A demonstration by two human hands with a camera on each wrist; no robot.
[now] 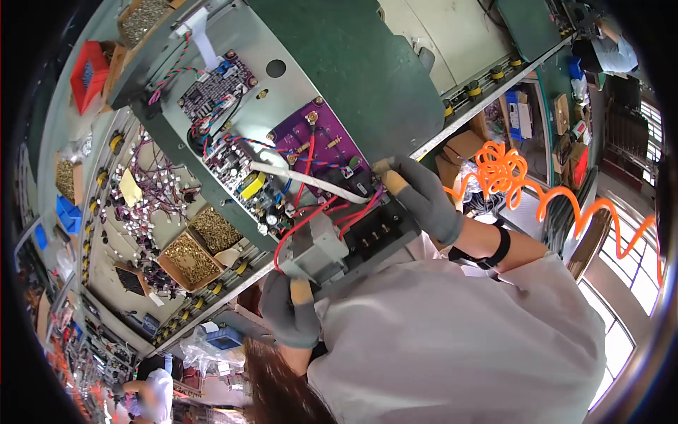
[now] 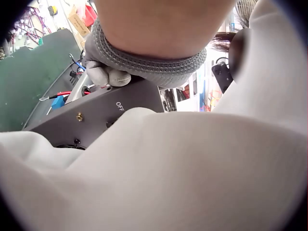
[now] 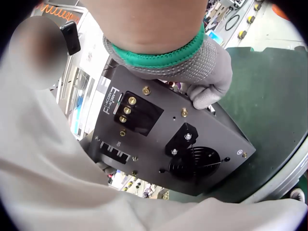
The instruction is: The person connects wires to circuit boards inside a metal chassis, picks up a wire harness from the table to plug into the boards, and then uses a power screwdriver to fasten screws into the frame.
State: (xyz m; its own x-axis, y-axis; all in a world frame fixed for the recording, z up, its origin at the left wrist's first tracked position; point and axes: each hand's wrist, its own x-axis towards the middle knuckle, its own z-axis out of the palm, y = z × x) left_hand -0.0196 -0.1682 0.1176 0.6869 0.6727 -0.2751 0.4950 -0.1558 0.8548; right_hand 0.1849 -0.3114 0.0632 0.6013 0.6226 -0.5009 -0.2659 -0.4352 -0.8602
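An open metal case (image 1: 275, 42) with a purple circuit board (image 1: 311, 134), other boards and red wires lies in front of the person. My gloved left hand (image 1: 291, 311) grips its near left corner beside a grey block (image 1: 321, 247). In the left wrist view the fingers of the left hand (image 2: 110, 72) curl over the edge of the dark panel (image 2: 101, 108) marked OFF. My gloved right hand (image 1: 424, 201) holds the other end of that side. The right wrist view has the right hand (image 3: 209, 77) bent over the panel's edge (image 3: 159, 125), above brass terminals and a fan grille.
A green mat (image 1: 360, 78) lies under the case. Cardboard trays of small metal parts (image 1: 189, 261), bundled cables (image 1: 148, 212) and a red bin (image 1: 88, 76) stand on the far side. An orange coiled hose (image 1: 558, 194) hangs at the right. Other people are in the background.
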